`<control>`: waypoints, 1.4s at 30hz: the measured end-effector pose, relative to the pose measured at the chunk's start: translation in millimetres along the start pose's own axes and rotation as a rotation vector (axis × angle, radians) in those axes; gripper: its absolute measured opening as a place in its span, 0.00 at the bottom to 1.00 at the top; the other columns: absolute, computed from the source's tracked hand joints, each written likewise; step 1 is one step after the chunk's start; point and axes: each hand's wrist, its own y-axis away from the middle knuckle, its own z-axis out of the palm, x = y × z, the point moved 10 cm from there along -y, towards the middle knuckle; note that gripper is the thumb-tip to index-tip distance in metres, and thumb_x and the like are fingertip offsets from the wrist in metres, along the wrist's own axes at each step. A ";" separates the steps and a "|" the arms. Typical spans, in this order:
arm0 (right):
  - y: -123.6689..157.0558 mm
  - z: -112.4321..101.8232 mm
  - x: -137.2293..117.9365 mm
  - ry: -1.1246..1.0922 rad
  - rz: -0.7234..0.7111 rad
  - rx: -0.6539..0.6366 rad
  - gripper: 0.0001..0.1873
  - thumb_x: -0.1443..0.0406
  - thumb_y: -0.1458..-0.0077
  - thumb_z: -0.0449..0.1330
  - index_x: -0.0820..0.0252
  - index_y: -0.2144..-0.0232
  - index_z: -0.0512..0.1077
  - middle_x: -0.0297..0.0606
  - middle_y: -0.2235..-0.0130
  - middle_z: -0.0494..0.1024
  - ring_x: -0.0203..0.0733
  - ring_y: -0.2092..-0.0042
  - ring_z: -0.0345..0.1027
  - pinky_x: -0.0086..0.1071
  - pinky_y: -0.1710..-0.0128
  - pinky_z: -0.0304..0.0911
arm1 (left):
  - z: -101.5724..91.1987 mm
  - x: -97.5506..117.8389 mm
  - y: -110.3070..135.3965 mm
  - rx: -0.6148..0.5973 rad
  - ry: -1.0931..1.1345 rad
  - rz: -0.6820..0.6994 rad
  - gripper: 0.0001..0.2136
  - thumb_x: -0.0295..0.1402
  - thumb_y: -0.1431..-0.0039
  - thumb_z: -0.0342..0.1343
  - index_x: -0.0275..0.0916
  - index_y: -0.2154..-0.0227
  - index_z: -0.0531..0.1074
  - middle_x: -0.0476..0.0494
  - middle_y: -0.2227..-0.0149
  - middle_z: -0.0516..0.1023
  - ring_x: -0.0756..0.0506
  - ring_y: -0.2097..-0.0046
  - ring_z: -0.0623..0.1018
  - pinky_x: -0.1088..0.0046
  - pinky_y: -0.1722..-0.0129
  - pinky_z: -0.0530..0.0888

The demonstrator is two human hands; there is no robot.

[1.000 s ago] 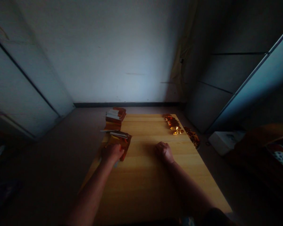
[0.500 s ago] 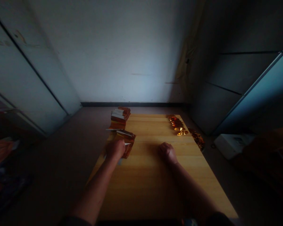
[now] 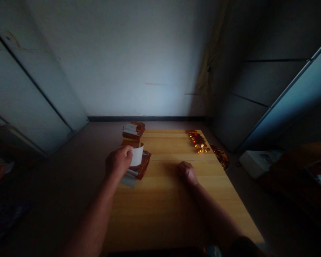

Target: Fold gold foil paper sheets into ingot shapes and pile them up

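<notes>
My left hand (image 3: 118, 161) is closed on a curled sheet of paper (image 3: 137, 155), white on the side facing me, lifted just above a stack of gold-orange foil sheets (image 3: 140, 169) at the left edge of the wooden table (image 3: 171, 200). A second stack of the same sheets (image 3: 133, 131) lies further back on that edge. My right hand (image 3: 186, 172) rests on the table's middle as a loose fist, and nothing shows in it. Several folded gold foil pieces (image 3: 198, 141) lie in a row at the far right corner.
More gold foil pieces (image 3: 219, 155) lie on the floor beside the table's right edge. A white box (image 3: 258, 161) sits on the floor to the right. Pale cabinet doors stand at left and right, and a wall is behind. The room is dim.
My left hand has lifted from the near stack, taking one sheet up with it, which now curls white side out. My right hand has stayed put.
</notes>
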 end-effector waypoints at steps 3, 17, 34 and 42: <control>3.8 -10.3 -14.1 -0.278 0.014 0.028 0.16 0.60 0.41 0.51 0.60 0.75 0.72 0.38 0.72 0.71 0.38 0.69 0.62 0.30 0.66 0.55 | -11.2 9.4 2.2 0.115 0.471 0.045 0.13 0.41 0.47 0.49 0.41 0.64 0.72 0.48 0.68 0.77 0.47 0.66 0.74 0.75 0.67 0.66; -2.3 16.0 -23.6 -1.604 0.660 0.266 0.23 0.60 0.61 0.65 0.60 0.60 0.67 0.32 0.72 0.73 0.35 0.72 0.65 0.26 0.74 0.59 | 136.7 34.1 82.1 -0.250 1.292 -0.269 0.20 0.42 0.55 0.56 0.37 0.59 0.68 0.44 0.65 0.77 0.47 0.67 0.75 0.72 0.68 0.71; -10.2 28.4 -30.6 0.179 0.092 -0.164 0.11 0.66 0.40 0.49 0.56 0.65 0.72 0.41 0.61 0.72 0.41 0.61 0.64 0.30 0.66 0.58 | 162.6 61.0 129.6 -0.776 0.511 0.133 0.37 0.17 0.59 0.44 0.38 0.41 0.58 0.43 0.51 0.76 0.47 0.53 0.75 0.75 0.53 0.70; -6.8 22.5 -54.4 0.253 -0.108 -0.169 0.14 0.64 0.38 0.48 0.51 0.53 0.70 0.42 0.41 0.60 0.51 0.45 0.52 0.47 0.50 0.48 | 154.9 64.6 125.8 -0.577 0.046 0.415 0.26 0.19 0.52 0.45 0.42 0.50 0.70 0.41 0.57 0.71 0.47 0.55 0.73 0.75 0.54 0.68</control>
